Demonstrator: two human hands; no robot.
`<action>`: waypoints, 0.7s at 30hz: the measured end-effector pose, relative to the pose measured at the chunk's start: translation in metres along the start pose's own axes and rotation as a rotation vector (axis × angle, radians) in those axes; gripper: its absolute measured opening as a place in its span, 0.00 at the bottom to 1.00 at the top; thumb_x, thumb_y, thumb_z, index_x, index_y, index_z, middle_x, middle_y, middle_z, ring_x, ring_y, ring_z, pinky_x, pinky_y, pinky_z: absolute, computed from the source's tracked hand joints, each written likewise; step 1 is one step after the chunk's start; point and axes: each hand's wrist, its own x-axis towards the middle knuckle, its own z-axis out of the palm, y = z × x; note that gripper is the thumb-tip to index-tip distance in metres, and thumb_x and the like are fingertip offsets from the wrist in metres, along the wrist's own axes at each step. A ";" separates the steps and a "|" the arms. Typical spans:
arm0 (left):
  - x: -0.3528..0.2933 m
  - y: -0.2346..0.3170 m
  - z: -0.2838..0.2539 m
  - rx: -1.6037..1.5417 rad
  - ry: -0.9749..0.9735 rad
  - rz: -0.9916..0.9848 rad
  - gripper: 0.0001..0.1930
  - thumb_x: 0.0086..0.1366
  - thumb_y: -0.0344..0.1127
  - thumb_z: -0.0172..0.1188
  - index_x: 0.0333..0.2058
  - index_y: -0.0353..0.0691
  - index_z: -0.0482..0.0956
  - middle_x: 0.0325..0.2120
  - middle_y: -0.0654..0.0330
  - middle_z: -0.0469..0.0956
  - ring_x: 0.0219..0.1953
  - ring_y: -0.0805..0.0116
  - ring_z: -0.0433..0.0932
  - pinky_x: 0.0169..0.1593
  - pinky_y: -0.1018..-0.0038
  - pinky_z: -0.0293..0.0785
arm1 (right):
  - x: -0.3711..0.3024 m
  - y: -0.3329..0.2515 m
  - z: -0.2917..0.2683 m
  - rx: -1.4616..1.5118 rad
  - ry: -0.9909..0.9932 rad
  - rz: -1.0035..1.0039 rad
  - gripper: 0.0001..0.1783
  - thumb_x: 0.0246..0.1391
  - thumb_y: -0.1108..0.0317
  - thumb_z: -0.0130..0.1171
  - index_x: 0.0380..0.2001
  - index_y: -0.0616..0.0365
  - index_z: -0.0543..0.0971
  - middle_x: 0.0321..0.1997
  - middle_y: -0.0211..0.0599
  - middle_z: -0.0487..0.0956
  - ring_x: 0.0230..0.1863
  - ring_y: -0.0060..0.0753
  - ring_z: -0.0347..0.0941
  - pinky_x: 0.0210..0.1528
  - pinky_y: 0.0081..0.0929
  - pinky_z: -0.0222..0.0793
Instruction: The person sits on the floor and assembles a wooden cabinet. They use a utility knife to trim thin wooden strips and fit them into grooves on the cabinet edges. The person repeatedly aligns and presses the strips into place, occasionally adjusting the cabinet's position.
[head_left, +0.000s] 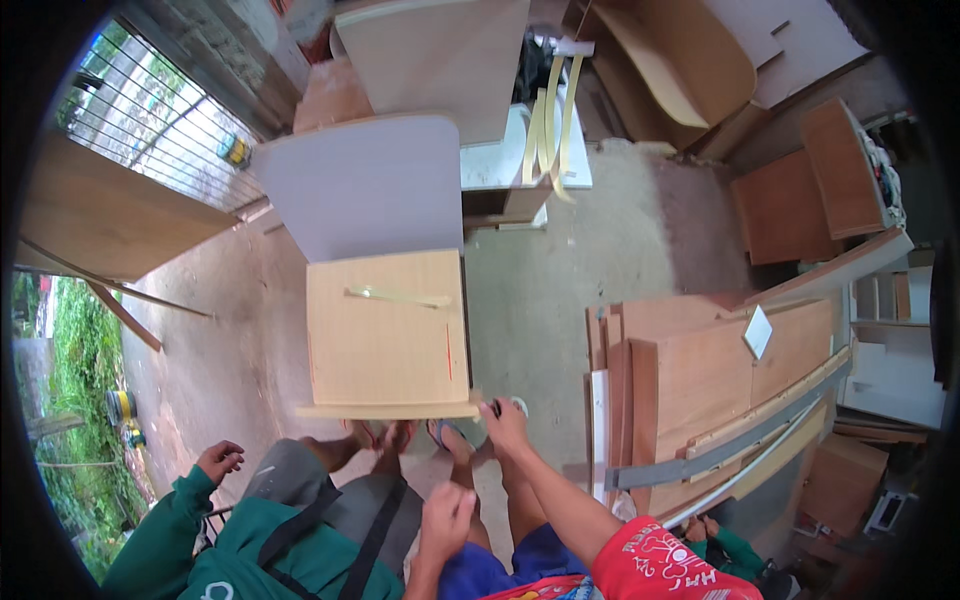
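My right hand (508, 426) reaches forward to the right front corner of a wood-grain board (385, 340). Its fingers are closed around a small dark object, too small to name, beside the end of a pale edge strip (390, 411) along the board's front. My left hand (446, 520) hovers over my lap with its fingers curled in; whatever may be inside is hidden. Across the top of the board lies another short pale strip (400, 297). A thin red mark runs near the board's right edge.
At my left sits a person in green (250, 550), one hand (222, 461) held out to the side. A pale grey panel (370, 180) extends behind the board. Wooden panels (700, 385) are stacked at the right. Long yellowish strips (550, 125) hang farther back.
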 end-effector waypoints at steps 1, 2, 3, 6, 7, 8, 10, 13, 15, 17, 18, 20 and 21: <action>-0.023 0.009 -0.010 -0.058 -0.057 -0.045 0.13 0.75 0.32 0.61 0.31 0.32 0.78 0.30 0.43 0.78 0.36 0.39 0.80 0.42 0.53 0.76 | 0.001 -0.004 -0.010 0.017 -0.002 0.015 0.28 0.71 0.44 0.61 0.47 0.63 0.83 0.38 0.59 0.87 0.45 0.68 0.85 0.50 0.53 0.77; -0.051 0.007 -0.017 -0.051 -0.023 -0.051 0.12 0.75 0.32 0.61 0.31 0.31 0.78 0.29 0.44 0.77 0.33 0.40 0.79 0.39 0.53 0.74 | 0.001 -0.019 -0.020 0.031 0.033 0.034 0.28 0.71 0.43 0.61 0.46 0.63 0.83 0.37 0.58 0.87 0.44 0.68 0.84 0.49 0.53 0.77; -0.075 0.005 -0.023 -0.040 0.014 -0.060 0.12 0.76 0.32 0.61 0.31 0.31 0.78 0.28 0.44 0.76 0.31 0.42 0.77 0.37 0.53 0.73 | -0.001 -0.038 -0.030 0.051 0.061 0.052 0.28 0.71 0.43 0.61 0.45 0.63 0.83 0.36 0.58 0.86 0.42 0.68 0.83 0.48 0.52 0.77; -0.123 0.007 -0.036 0.017 0.060 -0.254 0.16 0.80 0.41 0.57 0.39 0.34 0.85 0.34 0.43 0.83 0.38 0.43 0.84 0.46 0.53 0.78 | 0.016 -0.088 -0.086 0.231 0.038 0.042 0.27 0.75 0.45 0.57 0.38 0.64 0.81 0.34 0.55 0.84 0.33 0.60 0.73 0.41 0.47 0.73; -0.129 0.017 -0.043 -0.006 0.058 -0.277 0.15 0.79 0.39 0.57 0.38 0.32 0.83 0.34 0.41 0.82 0.38 0.40 0.82 0.45 0.53 0.77 | 0.019 -0.128 -0.118 0.248 0.067 0.001 0.27 0.77 0.47 0.56 0.36 0.64 0.80 0.32 0.51 0.83 0.30 0.53 0.71 0.39 0.44 0.71; -0.128 0.029 -0.045 -0.036 0.044 -0.286 0.14 0.79 0.36 0.57 0.37 0.31 0.82 0.34 0.39 0.80 0.38 0.38 0.81 0.45 0.52 0.76 | 0.028 -0.157 -0.155 0.301 0.077 -0.087 0.25 0.78 0.50 0.56 0.35 0.63 0.80 0.29 0.40 0.78 0.31 0.36 0.68 0.36 0.37 0.68; -0.133 0.039 -0.057 -0.033 0.044 -0.194 0.12 0.77 0.33 0.59 0.34 0.30 0.80 0.31 0.39 0.78 0.35 0.37 0.79 0.42 0.52 0.75 | 0.066 -0.211 -0.213 0.409 0.085 -0.279 0.19 0.79 0.57 0.55 0.39 0.62 0.83 0.28 0.23 0.74 0.31 0.18 0.64 0.33 0.26 0.61; -0.124 0.036 -0.060 0.023 0.127 0.019 0.12 0.73 0.32 0.65 0.31 0.31 0.78 0.27 0.44 0.77 0.31 0.40 0.80 0.36 0.53 0.75 | 0.117 -0.303 -0.289 0.374 0.218 -0.489 0.17 0.78 0.58 0.59 0.42 0.61 0.85 0.32 0.19 0.73 0.36 0.15 0.65 0.37 0.23 0.62; -0.115 0.040 -0.069 0.104 0.165 -0.047 0.13 0.73 0.34 0.66 0.31 0.30 0.80 0.28 0.43 0.78 0.32 0.39 0.81 0.38 0.53 0.76 | 0.136 -0.371 -0.330 0.561 0.157 -0.510 0.20 0.74 0.52 0.64 0.44 0.61 0.86 0.27 0.23 0.75 0.30 0.18 0.64 0.33 0.27 0.61; -0.094 0.033 -0.069 0.207 0.109 -0.139 0.14 0.72 0.36 0.67 0.31 0.31 0.82 0.29 0.42 0.80 0.33 0.38 0.82 0.39 0.52 0.76 | 0.173 -0.408 -0.364 0.613 0.107 -0.386 0.21 0.74 0.50 0.64 0.41 0.60 0.87 0.28 0.20 0.74 0.29 0.17 0.65 0.31 0.25 0.60; -0.086 0.020 -0.075 0.283 0.048 -0.211 0.15 0.72 0.38 0.67 0.30 0.31 0.83 0.29 0.41 0.81 0.34 0.38 0.82 0.39 0.52 0.76 | 0.196 -0.430 -0.368 0.665 0.081 -0.398 0.22 0.74 0.49 0.64 0.39 0.59 0.87 0.28 0.21 0.76 0.29 0.16 0.66 0.30 0.24 0.60; -0.042 -0.014 -0.050 0.158 -0.045 -0.362 0.19 0.73 0.41 0.63 0.32 0.27 0.82 0.32 0.37 0.82 0.37 0.34 0.83 0.43 0.49 0.78 | 0.247 -0.426 -0.411 0.692 0.112 -0.340 0.22 0.74 0.48 0.64 0.38 0.58 0.87 0.30 0.22 0.77 0.28 0.15 0.66 0.29 0.22 0.61; -0.035 -0.016 -0.043 0.117 0.130 -0.475 0.19 0.74 0.41 0.61 0.32 0.27 0.82 0.31 0.36 0.81 0.35 0.36 0.83 0.41 0.50 0.77 | 0.270 -0.453 -0.410 0.736 0.048 -0.333 0.22 0.74 0.48 0.64 0.39 0.58 0.87 0.31 0.22 0.78 0.28 0.14 0.66 0.30 0.21 0.61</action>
